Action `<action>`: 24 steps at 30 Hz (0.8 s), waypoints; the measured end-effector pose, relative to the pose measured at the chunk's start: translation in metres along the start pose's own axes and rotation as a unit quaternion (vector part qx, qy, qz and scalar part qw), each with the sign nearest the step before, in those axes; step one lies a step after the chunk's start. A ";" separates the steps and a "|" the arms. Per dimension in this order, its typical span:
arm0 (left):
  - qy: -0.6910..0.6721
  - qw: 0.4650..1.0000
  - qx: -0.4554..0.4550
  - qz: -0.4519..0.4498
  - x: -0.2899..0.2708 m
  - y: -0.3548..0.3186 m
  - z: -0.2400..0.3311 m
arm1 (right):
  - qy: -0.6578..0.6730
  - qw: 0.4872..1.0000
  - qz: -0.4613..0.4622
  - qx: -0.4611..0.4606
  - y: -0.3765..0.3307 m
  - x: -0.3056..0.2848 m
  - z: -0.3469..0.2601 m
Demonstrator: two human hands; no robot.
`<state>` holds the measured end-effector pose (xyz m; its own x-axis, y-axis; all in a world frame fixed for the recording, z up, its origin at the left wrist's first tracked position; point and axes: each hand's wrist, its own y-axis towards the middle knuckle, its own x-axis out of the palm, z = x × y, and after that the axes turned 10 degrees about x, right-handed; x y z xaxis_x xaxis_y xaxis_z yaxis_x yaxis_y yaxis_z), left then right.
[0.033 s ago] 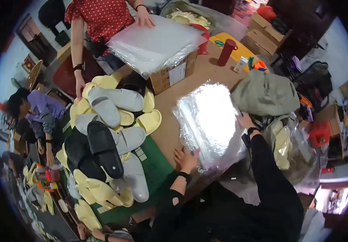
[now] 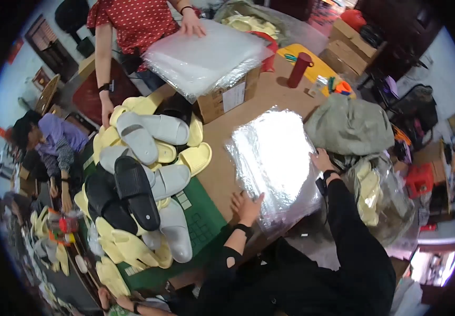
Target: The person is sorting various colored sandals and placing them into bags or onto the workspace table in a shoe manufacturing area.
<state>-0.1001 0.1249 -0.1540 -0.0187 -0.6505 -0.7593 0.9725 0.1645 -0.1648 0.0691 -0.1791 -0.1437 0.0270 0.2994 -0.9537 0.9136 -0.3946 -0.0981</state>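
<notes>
A stack of clear, shiny plastic bags (image 2: 275, 158) lies on the brown table in front of me, glare covering much of it. At its near left edge is my left hand (image 2: 248, 209), fingers spread and thumb toward the sheets. My right hand (image 2: 322, 162) rests along the right edge of the stack with its fingers stretched out. Both hands look open. To the left is a heap of slides: yellow ones (image 2: 194, 159), grey ones (image 2: 177, 231) and black ones (image 2: 138, 192).
Across the table, a person in a red dotted top (image 2: 135, 26) has one hand on plastic sheets (image 2: 201, 55) over a cardboard box (image 2: 222, 102), the other at the slides. A dark red bottle (image 2: 299, 70), a grey-green sack (image 2: 348, 126) and bagged yellow slides (image 2: 367, 192) stand around.
The fingers of my left hand have lifted slightly and shifted a little to the right. The whole view has moved slightly; the stack and my right hand stay much the same.
</notes>
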 end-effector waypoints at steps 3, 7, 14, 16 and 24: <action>-0.160 0.981 -0.048 0.100 0.031 0.005 0.001 | 0.043 0.998 0.037 0.026 -0.019 0.000 -0.031; -0.286 0.911 -0.201 0.218 0.050 0.009 0.019 | 0.219 0.967 -0.012 0.130 -0.055 -0.015 -0.040; -0.385 0.902 -0.119 0.151 0.050 0.011 0.026 | 0.457 0.876 -0.155 0.025 -0.052 0.003 -0.020; -0.370 0.902 -0.136 0.175 0.037 -0.015 0.001 | 0.421 0.871 -0.249 0.045 -0.060 0.031 -0.013; -0.289 0.935 -0.178 0.105 -0.026 -0.084 -0.081 | 0.161 0.965 -0.174 -0.113 -0.138 0.050 -0.065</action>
<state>-0.1997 0.1882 -0.1716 0.3931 -0.8508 -0.3487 0.7993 0.5036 -0.3278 -0.0296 -0.0529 -0.1594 -0.2065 0.6480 -0.7331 0.9540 -0.0331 -0.2980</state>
